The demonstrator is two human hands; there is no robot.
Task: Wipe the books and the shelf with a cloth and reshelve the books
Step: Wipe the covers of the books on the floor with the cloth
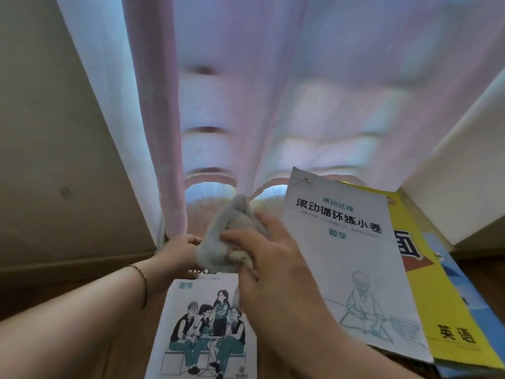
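A white workbook [202, 332] with a drawing of several seated students lies flat in front of me. My left hand [179, 254] grips its far edge. My right hand [270, 258] is shut on a bunched grey cloth [228, 236], held just above the top of that workbook. To the right lies a stack: a white booklet [352, 258] with teal lettering on top, a yellow book [437, 305] under it and a blue book [461, 283] at the bottom. No shelf can be made out.
A pink and white curtain [273, 91] hangs straight ahead down to the wooden floor [95, 296]. A beige wall [54, 160] closes the left side. A white panel [464, 165] stands at the right, behind the stack.
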